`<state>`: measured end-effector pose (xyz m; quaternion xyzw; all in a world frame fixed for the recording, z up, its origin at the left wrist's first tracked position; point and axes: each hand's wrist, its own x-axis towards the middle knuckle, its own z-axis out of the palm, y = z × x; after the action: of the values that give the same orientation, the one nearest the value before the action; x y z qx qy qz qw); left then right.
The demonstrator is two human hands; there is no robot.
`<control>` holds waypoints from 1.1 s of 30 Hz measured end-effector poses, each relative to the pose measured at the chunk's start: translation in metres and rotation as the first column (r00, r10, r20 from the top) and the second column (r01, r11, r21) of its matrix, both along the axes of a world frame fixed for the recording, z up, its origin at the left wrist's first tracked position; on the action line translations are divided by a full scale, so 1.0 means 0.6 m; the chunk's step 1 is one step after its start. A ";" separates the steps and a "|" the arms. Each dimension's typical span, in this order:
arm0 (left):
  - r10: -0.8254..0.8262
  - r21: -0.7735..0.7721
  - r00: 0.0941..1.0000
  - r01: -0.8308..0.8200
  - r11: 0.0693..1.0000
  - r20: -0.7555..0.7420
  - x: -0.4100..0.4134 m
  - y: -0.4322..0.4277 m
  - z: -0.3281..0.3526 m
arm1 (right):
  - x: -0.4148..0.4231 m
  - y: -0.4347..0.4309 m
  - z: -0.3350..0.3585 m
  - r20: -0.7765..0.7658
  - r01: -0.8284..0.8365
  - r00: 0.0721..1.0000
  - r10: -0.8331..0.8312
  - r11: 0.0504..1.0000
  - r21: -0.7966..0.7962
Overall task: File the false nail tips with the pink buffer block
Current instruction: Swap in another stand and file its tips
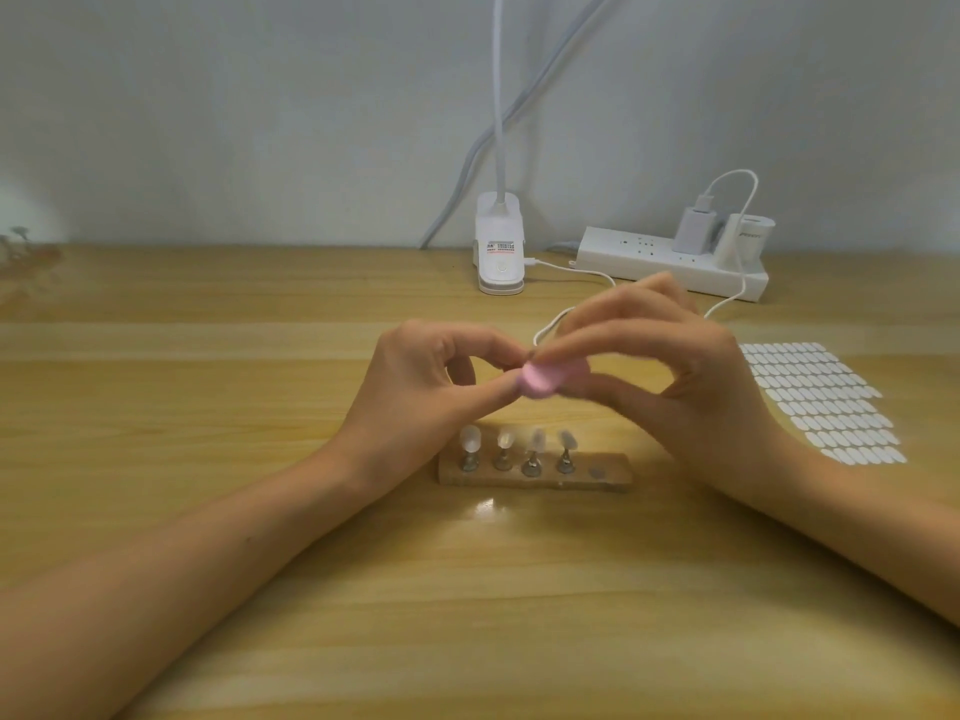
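My right hand [670, 376] pinches the pink buffer block [543, 379] between thumb and fingers above the table; the block is blurred. My left hand [426, 392] meets it from the left, its thumb and forefinger closed at the block's left end; a nail tip there is hidden or too blurred to make out. Below the hands a clear holder bar [613, 478] stands on the table. Several false nail tips [470, 439] sit upright on its metal stands, and its rightmost spot [597, 472] has only a bare metal disc.
A white sheet of oval adhesive tabs [821, 402] lies at the right. At the back stand a clip lamp base [500, 246] and a white power strip [670, 265] with a charger, its white cable [550, 330] looping behind my hands. The wooden table [208, 407] spreads all around.
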<state>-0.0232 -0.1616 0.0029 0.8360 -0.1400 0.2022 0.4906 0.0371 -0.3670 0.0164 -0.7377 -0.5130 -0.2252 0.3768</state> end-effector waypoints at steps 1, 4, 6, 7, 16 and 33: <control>0.004 -0.006 1.000 -0.004 1.000 -0.003 0.000 0.001 0.000 | 0.003 -0.001 0.002 -0.027 0.029 0.999 -0.028 0.999 0.032; -0.004 0.007 1.000 0.004 1.000 -0.014 -0.001 0.001 -0.001 | 0.003 -0.002 0.001 -0.055 0.042 0.998 -0.041 0.999 0.009; -0.002 0.004 1.000 0.002 1.000 -0.017 -0.001 -0.001 0.000 | -0.001 -0.001 -0.002 0.005 -0.010 1.000 0.010 0.999 -0.050; 0.001 -0.008 1.000 -0.001 1.000 -0.022 -0.001 -0.001 0.001 | -0.001 0.000 0.000 0.014 -0.015 1.000 0.016 0.999 -0.052; 0.003 -0.044 0.999 -0.004 0.999 -0.034 -0.001 -0.001 0.003 | 0.003 0.000 0.004 0.003 0.022 1.000 -0.022 1.000 -0.001; -0.033 -0.064 0.999 0.030 0.997 -0.040 0.001 -0.001 0.001 | 0.008 -0.004 0.007 -0.024 0.067 0.998 -0.066 0.996 0.053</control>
<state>-0.0227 -0.1621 0.0033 0.8215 -0.1367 0.1817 0.5229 0.0418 -0.3693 0.0207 -0.7464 -0.4776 -0.2431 0.3946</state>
